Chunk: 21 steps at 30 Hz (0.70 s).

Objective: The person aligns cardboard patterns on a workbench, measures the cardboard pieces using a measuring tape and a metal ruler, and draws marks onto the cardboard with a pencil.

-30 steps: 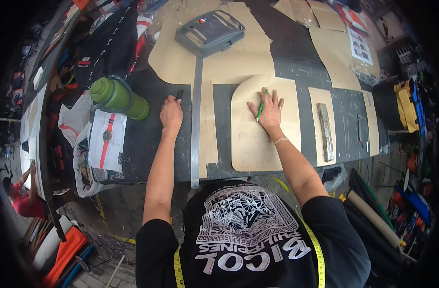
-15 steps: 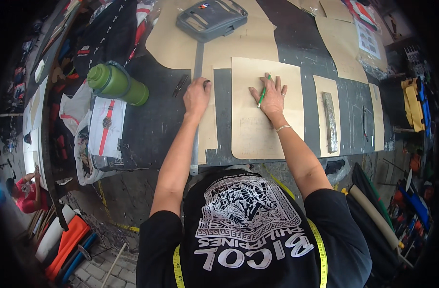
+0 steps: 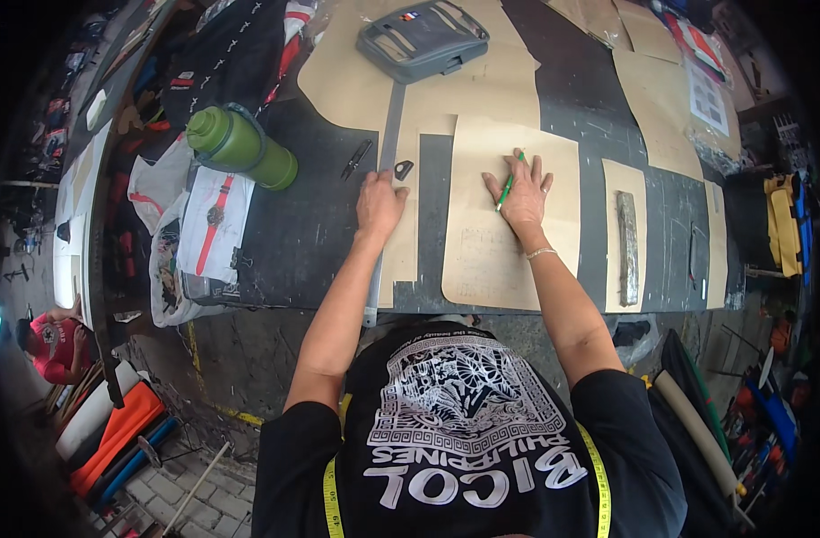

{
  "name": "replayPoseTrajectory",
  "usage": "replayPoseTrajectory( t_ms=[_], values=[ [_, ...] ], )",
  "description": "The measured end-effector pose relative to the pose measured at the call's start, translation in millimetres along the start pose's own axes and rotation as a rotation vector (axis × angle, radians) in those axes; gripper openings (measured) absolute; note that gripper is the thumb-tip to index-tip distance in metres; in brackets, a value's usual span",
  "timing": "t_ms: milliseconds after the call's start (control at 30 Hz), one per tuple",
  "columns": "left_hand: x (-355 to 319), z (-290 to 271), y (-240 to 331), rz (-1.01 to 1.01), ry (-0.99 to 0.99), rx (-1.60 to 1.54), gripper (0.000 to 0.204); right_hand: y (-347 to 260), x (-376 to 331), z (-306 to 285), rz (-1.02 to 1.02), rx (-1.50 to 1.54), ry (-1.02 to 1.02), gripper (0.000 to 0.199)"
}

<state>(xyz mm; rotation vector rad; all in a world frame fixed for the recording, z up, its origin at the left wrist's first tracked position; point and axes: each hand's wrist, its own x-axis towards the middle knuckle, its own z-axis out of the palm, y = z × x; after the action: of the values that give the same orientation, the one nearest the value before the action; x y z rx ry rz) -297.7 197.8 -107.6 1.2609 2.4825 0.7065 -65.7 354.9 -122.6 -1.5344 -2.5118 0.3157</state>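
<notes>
Brown sheet (image 3: 482,242): it lies flat on the table in front of us, right of the ruler; it is tan, smooth and matt, with straight sides, a rounded lower left corner and faint writing on the lower part.
Right hand (image 3: 523,199): we rest it on the sheet with the palm down and the fingers spread apart.
Pencil (image 3: 506,192): thin, straight and green, it slants along our right index finger; how firmly it is held, we cannot tell.
Left hand (image 3: 380,208): we keep it upon the ruler, the fingers curled close together; whether they pinch the metal, we cannot tell.
Ruler (image 3: 393,125): long, narrow, grey metal, it runs under our left hand and passes the near edge of the table.
Black piece (image 3: 404,169): small and curved, it lies on the paper strip (image 3: 401,242), just beside our left fingertips.
Dark tool (image 3: 357,160): slender, it lies left of the ruler.
Bar (image 3: 627,248): oblong, with a mottled grey-brown surface, it lies upon another narrow paper (image 3: 623,177).
Table (image 3: 329,125): black, with pale scratches.
Bag (image 3: 423,40): grey, boxy, with rounded corners, at the far side.
Bottle (image 3: 239,148): green, a cylinder, tilted in our view.
</notes>
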Motion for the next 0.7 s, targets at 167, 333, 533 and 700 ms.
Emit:
replayPoseTrajectory(
  t_ms=[167, 333, 533, 700],
  values=[
    [42, -2, -11, 0.004, 0.194, -0.275, 0.029, 13, -2, 1, 0.023, -0.027, 0.010, 0.069],
    [111, -21, -91, -0.103, 0.505, -0.085, 0.058, -7, 5, -5, -0.024, 0.000, 0.005, 0.068],
    [158, -25, -90, -0.157, 0.352, -0.132, 0.041, 11, 4, 9, -0.008, -0.032, 0.086, 0.068],
    [168, 5, -110, -0.102, 0.551, -0.169, 0.016, 28, 1, 24, -0.049, -0.022, 0.136, 0.067]
  ],
)
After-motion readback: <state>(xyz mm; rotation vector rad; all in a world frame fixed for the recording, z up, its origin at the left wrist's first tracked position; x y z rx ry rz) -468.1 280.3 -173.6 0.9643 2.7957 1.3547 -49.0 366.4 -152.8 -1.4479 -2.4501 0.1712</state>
